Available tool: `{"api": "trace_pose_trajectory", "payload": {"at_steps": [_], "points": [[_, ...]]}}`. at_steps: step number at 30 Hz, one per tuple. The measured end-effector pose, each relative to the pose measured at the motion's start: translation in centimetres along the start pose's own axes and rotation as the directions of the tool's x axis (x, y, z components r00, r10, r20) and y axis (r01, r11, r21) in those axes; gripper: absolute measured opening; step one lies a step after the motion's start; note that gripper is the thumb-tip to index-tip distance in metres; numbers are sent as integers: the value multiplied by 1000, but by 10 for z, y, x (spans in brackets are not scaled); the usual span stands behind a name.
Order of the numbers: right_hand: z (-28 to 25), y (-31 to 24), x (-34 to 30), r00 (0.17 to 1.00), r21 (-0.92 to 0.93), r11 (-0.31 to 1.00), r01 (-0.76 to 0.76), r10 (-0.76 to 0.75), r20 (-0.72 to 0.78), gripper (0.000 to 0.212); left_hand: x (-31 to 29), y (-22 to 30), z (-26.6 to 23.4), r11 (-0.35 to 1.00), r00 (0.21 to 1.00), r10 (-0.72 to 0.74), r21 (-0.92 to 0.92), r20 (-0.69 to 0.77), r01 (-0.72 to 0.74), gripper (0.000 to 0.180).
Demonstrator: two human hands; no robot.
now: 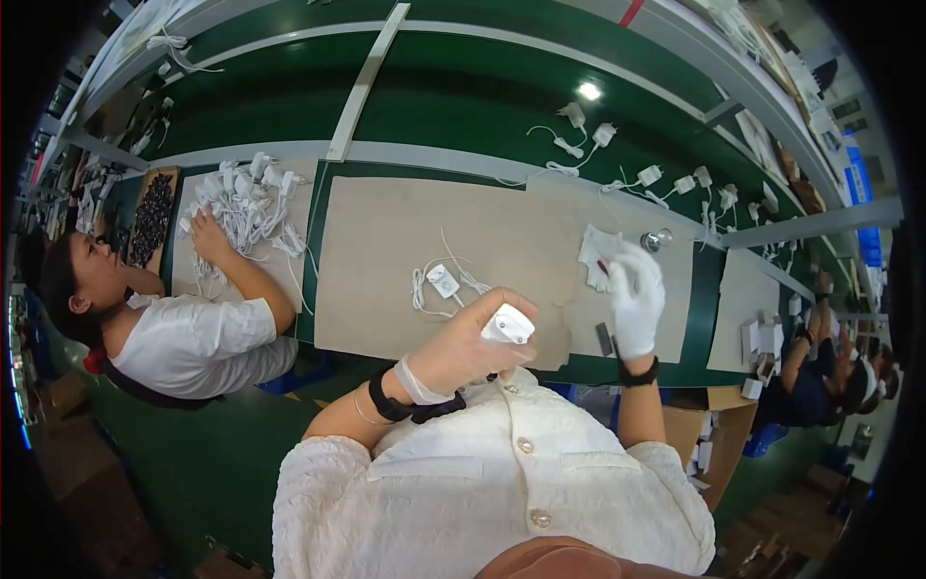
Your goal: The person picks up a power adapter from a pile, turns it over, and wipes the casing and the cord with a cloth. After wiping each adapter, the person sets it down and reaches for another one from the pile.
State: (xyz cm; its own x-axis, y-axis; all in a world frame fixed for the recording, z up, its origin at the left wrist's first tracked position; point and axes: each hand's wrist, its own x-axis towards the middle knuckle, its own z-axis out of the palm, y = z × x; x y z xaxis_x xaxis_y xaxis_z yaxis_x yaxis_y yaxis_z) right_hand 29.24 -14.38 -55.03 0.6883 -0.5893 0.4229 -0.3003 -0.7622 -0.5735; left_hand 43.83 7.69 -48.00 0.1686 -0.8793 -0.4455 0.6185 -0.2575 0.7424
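Observation:
Close to my chest, my left hand (461,345) is wrapped round a white power adapter (509,326), with one face of its housing turned up. My right hand (638,301), in a white glove, is raised over the right part of the work mat with its fingers loosely bent and apart; I see nothing held in it. Beside its fingertips lie a crumpled white cloth (592,253), with a small dark red thing by it, and a small clear glass bottle (657,239). Another white adapter (443,281) with a coiled cable lies on the mat ahead of my left hand.
A beige mat (371,222) covers the green bench. Several corded white adapters (650,175) line its far right edge. On the left, a co-worker (193,338) reaches into a pile of white adapters (253,198). An open cardboard box (730,434) stands at lower right. A dark block (605,339) lies near my right wrist.

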Motion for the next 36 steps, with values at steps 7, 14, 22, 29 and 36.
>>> {"api": "trace_pose_trajectory", "payload": {"at_steps": [7,14,22,29,36], "points": [[-11,-98,2,797,304,780,546,-596,99,31,-3,-8,1,999,1000,24,-43,-8,-24,30],[-19,-98,9,568,370,587,721,-805,170,27,-9,-4,-2,999,999,-6,48,-47,9,34],[-20,-78,8,896,495,845,201,-363,256,10,-7,-4,0,939,987,150,319,-55,-125,37],[-8,-106,18,647,643,550,-533,-225,729,12,-9,-15,3,950,975,222,222,17,-220,49],[-2,-113,20,442,470,639,-609,-219,870,16,-13,-28,-3,851,978,180,481,108,-210,49]]}}
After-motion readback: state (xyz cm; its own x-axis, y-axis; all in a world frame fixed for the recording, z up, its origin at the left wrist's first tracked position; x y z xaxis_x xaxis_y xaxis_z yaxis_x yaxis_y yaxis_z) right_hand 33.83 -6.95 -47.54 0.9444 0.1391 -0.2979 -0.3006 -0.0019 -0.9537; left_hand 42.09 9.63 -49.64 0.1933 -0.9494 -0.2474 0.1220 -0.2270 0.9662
